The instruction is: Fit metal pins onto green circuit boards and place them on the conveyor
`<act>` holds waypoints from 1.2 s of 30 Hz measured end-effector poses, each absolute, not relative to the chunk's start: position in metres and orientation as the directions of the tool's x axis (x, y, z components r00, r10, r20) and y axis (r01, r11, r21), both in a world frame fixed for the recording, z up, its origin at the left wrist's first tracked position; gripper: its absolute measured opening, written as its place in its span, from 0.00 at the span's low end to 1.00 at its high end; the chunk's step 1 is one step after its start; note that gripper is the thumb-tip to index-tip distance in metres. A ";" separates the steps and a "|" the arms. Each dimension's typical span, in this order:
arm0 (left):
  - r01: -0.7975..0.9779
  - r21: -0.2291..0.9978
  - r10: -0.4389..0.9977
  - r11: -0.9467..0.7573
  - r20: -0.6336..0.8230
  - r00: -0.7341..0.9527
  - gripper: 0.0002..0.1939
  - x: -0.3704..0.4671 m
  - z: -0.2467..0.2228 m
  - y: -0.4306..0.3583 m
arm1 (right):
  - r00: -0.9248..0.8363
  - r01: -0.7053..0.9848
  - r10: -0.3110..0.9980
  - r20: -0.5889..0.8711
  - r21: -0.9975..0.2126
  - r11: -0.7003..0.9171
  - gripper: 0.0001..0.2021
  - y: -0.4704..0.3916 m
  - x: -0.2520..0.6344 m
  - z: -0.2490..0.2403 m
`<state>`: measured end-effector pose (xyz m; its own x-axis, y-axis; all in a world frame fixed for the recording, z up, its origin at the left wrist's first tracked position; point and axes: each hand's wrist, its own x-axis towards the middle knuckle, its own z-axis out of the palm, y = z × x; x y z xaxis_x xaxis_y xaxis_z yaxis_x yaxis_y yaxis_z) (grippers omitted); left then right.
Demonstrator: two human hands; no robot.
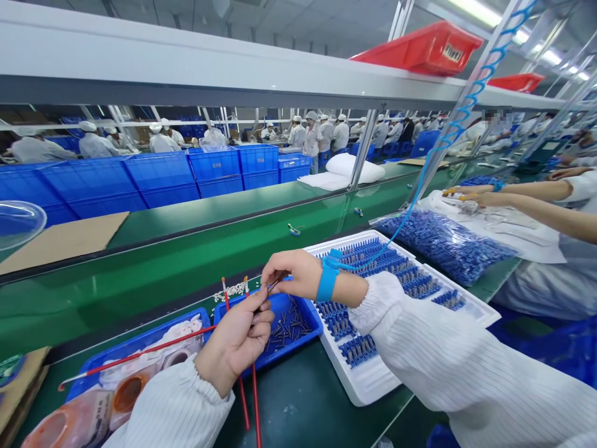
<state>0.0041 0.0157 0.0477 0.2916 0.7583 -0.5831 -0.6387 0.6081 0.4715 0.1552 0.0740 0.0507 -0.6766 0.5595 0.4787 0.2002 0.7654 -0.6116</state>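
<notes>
My left hand (242, 339) is closed, its thumb and index finger pinching a small dark spring-like part (273, 285). Meeting it from the right, my right hand (296, 274) is also closed on that part; a blue strap (328, 277) with a coiled cord circles the wrist. Both hands are over a blue tray (317, 322) holding many small dark springs. To the right, a white foam tray (361, 389) bears rows of blue pieces with metal parts, partly hidden by my right arm. Red-handled brushes (255, 398) lean on the blue tray's edge, beside small white pieces (233, 290).
At the lower left, a blue tray (88, 361) holds cloth and orange-stained containers, with a long red brush across it. A green conveyor (209, 249) runs behind. A bag of blue parts (443, 242) lies right, near a co-worker's hands (480, 196). A metal shelf (186, 56) crosses above.
</notes>
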 end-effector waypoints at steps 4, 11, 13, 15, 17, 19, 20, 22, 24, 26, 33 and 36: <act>-0.590 0.531 0.769 0.608 -0.578 0.272 0.14 0.004 0.049 0.013 | -0.673 0.172 0.529 0.517 -0.586 0.792 0.15 0.071 0.154 0.051; -0.437 0.742 0.860 0.508 -0.465 0.210 0.09 0.005 0.047 0.004 | -0.644 0.133 0.486 0.590 -0.539 0.832 0.15 0.071 0.154 0.047; -0.355 0.829 0.902 0.432 -0.394 0.176 0.07 0.005 0.044 0.002 | -0.625 0.136 0.496 0.603 -0.541 0.830 0.15 0.070 0.155 0.046; -0.236 0.918 0.947 0.319 -0.299 0.115 0.07 0.004 0.042 0.001 | -0.608 0.141 0.510 0.608 -0.550 0.823 0.14 0.068 0.156 0.046; -0.070 0.982 0.983 0.178 -0.175 0.048 0.08 0.002 0.042 0.001 | -0.595 0.142 0.529 0.605 -0.568 0.810 0.13 0.065 0.157 0.047; 0.110 0.993 0.999 0.036 -0.038 0.014 0.06 -0.001 0.045 0.001 | -0.588 0.144 0.551 0.593 -0.593 0.792 0.12 0.062 0.158 0.050; 0.187 0.982 1.000 -0.026 0.024 0.015 0.04 -0.002 0.046 0.000 | -0.588 0.147 0.565 0.579 -0.610 0.778 0.11 0.061 0.158 0.051; 0.306 0.944 0.992 -0.124 0.118 0.037 0.05 -0.004 0.050 -0.002 | -0.584 0.151 0.602 0.544 -0.656 0.740 0.11 0.058 0.159 0.052; 0.389 0.902 0.982 -0.189 0.180 0.061 0.06 -0.004 0.051 -0.004 | -0.573 0.154 0.643 0.509 -0.704 0.694 0.11 0.055 0.159 0.053; 0.448 0.862 0.971 -0.237 0.227 0.077 0.07 -0.004 0.050 -0.005 | -0.554 0.157 0.679 0.482 -0.740 0.654 0.12 0.052 0.158 0.054; 0.566 0.763 0.943 -0.312 0.321 0.088 0.09 -0.001 0.041 -0.001 | -0.479 0.229 0.773 0.415 -0.792 0.567 0.13 0.045 0.150 0.050; 0.605 0.725 0.933 -0.329 0.348 0.090 0.08 0.000 0.038 0.002 | -0.424 0.275 0.827 0.369 -0.818 0.506 0.14 0.044 0.145 0.046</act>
<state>0.0000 0.0015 0.0378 0.0903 0.9333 0.3477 0.6050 -0.3287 0.7252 0.1445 0.0440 0.0461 -0.4245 0.8270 0.3686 0.2748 0.5056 -0.8178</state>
